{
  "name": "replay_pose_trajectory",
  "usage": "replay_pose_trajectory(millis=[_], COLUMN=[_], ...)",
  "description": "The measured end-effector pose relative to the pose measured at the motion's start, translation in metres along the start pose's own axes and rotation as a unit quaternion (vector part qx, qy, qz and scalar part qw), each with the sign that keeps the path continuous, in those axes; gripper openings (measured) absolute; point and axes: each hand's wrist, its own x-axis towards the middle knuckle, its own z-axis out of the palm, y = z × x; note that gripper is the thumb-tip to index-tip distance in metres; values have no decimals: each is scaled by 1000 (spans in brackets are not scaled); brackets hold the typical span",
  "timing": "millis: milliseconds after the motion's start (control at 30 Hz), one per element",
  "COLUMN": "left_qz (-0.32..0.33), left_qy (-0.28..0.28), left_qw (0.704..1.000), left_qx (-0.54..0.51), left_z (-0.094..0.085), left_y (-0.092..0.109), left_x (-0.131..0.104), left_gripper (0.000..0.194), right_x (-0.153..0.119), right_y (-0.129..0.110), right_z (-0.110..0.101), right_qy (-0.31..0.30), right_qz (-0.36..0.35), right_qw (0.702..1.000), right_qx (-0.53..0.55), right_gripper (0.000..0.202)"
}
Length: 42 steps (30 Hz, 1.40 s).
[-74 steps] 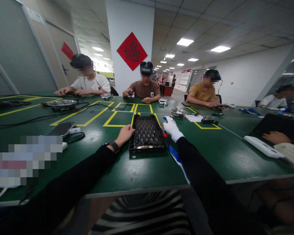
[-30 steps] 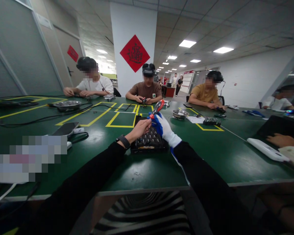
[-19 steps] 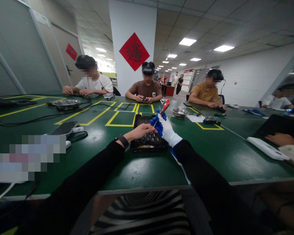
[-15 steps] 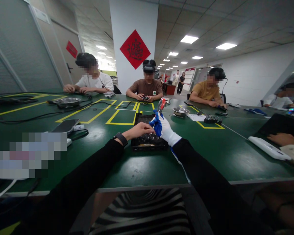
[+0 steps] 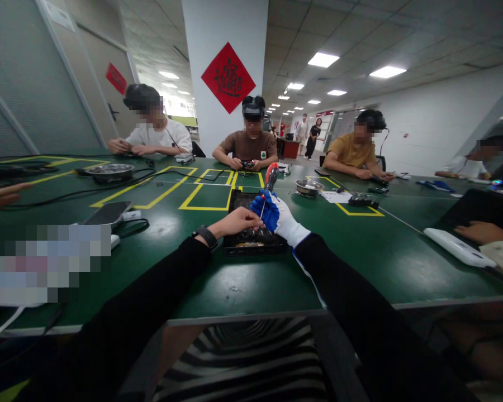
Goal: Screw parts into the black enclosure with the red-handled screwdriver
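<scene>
Phone [image 5: 109,212], metal bowls [image 5: 109,171], co-workers [image 5: 246,146]

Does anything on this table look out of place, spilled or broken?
Nothing stands out. The right hand, gloved, holds a red-handled screwdriver upright over the black tray; the left hand touches its thin shaft. The tray sits flat on the green table, no spill showing.

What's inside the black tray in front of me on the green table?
The black tray holds rows of small shiny parts, too small to identify. The left hand and the gloved right hand, holding a red-handled screwdriver, hover over it and cover much of its middle.
</scene>
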Motion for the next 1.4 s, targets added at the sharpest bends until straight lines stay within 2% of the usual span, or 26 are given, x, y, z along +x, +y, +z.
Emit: replay_pose_trajectory(millis=[100,233,300,433,533,633,900,1067,1267,1333,1400], left_qz=[-8,-18,-29,-38,-25,-26,-43,-37,-37,-37,-37], left_qy=[-10,-25,-27,-30,-39,-44,-35,-39,-42,-41,-37], left_qw=[1000,999,999,998,998,997,996,996,996,996,996], left_qx=[-15,-31,-34,-39,-44,-56,-68,-65,-69,-75,-78], left_z=[-1,-2,-2,-2,-2,-1,-1,-1,-1,0,0], left_y=[-3,-2,0,3,0,-3,-1,-1,-1,-1,-1], left_x=[0,0,-1,-2,-1,0,0,0,0,0,0], left_gripper=[32,33,33,34,34,34,37,36,35,35,35], right_x=[-2,-8,-9,-6,-4,-4,-8,-8,-6,-5,-5], right_y=[-3,-10,-10,-8,-5,-4,-7,-10,-3,-2,-3], right_z=[2,4,3,3,4,6,3,4,8,9,8], right_qy=[-12,-62,-74,-75,-43,-20,-95,-69,19,18,-13], right_qz=[19,40,33,33,38,11,22,56,-8,-17,-5], right_qw=[1000,997,997,997,998,1000,994,996,1000,1000,999], right_qx=[11,1,2,3,-2,8,48,25,7,15,30], right_gripper=[15,35,38,31,22,16,29,24,11,12,11])
